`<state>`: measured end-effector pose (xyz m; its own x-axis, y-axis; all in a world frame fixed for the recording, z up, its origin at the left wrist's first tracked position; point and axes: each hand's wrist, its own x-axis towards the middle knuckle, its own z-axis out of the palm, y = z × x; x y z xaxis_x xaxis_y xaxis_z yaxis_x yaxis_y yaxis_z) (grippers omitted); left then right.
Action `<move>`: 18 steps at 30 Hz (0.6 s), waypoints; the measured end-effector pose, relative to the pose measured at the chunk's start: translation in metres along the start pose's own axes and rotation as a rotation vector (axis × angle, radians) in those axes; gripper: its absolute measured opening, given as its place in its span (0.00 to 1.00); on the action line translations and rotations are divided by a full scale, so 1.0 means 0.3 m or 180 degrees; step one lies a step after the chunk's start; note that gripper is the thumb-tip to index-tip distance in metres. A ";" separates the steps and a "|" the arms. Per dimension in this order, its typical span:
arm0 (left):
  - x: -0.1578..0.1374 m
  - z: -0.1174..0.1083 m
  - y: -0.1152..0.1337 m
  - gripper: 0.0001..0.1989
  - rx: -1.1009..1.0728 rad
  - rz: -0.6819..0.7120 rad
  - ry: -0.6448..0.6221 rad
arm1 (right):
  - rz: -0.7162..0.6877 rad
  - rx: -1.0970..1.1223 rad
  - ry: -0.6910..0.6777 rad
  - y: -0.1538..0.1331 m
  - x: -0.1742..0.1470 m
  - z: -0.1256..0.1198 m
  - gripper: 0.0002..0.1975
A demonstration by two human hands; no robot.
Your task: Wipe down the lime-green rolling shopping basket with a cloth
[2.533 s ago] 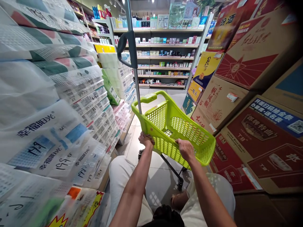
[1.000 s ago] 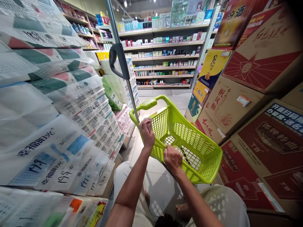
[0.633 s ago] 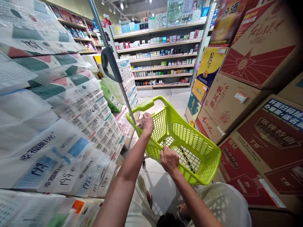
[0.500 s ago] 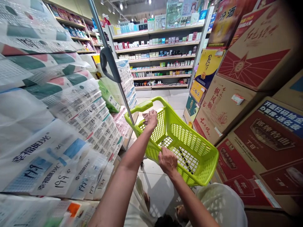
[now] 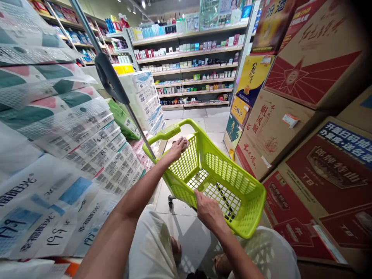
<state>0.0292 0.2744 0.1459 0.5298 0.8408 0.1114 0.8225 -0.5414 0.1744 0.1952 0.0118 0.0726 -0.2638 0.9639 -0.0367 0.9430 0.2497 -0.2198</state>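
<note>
A bright green plastic shopping basket cart (image 5: 232,164) with a slotted mesh body stands in front of me. My left hand (image 5: 178,148) is closed on a bunched brownish-pink cloth (image 5: 183,142), against the inside of the basket's far-left end wall, below the green handle bar (image 5: 165,133). My right hand (image 5: 209,209) grips the near side rim, with the fingers partly hidden by the basket wall. A grey pole with a dark grey loop grip (image 5: 110,77) rises from the basket's left corner.
Packs of tissue paper (image 5: 90,135) are piled along the left. Stacked cardboard cartons (image 5: 305,73) line the right. Shelves with small boxed goods (image 5: 192,69) stand across the back. A caster wheel (image 5: 171,202) shows under the cart, close to my legs.
My left hand has shifted left and slightly down with the cloth along the end wall. The cart appears a little further left and lower in view. My right hand keeps its grip.
</note>
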 end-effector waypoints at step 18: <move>0.388 0.034 0.187 0.29 0.0020 -0.0074 0.0054 | 0.0069 -0.0051 -0.0026 0.080 -0.083 0.064 0.38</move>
<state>0.1392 0.3419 0.1587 0.5071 0.8529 0.1241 0.8358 -0.5218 0.1710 0.2205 -0.0079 0.0496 -0.2450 0.9683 -0.0494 0.9517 0.2304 -0.2031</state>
